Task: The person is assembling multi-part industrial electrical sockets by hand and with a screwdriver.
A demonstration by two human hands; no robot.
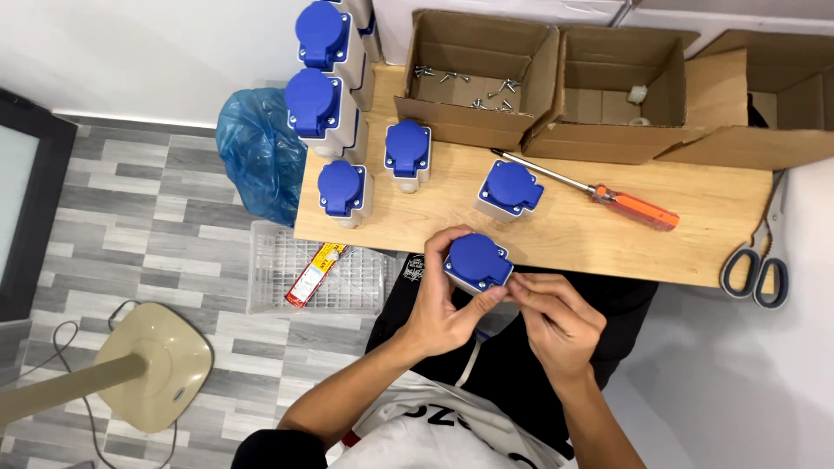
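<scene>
1. Blue-lidded socket box (477,261) sits in the head view just below centre, over the person's lap at the near edge of the wooden table (565,234).
2. Left hand (443,300) wraps the box from its 7 o'clock side, fingers curled closed around its body, thumb along the left face.
3. Right hand (556,317) lies at the box's 4 o'clock, fingertips pinched together against its lower right corner; whether they grip something small there I cannot tell.
4. Orange-handled screwdriver (599,193) lies on the table at 2 o'clock from the box, well apart.
5. More blue-lidded boxes (408,152) stand from 10 to 12 o'clock.
6. Open cardboard carton (473,74) at 12 o'clock holds loose screws.
7. Scissors (763,256) hang off the table's 3 o'clock end.
</scene>
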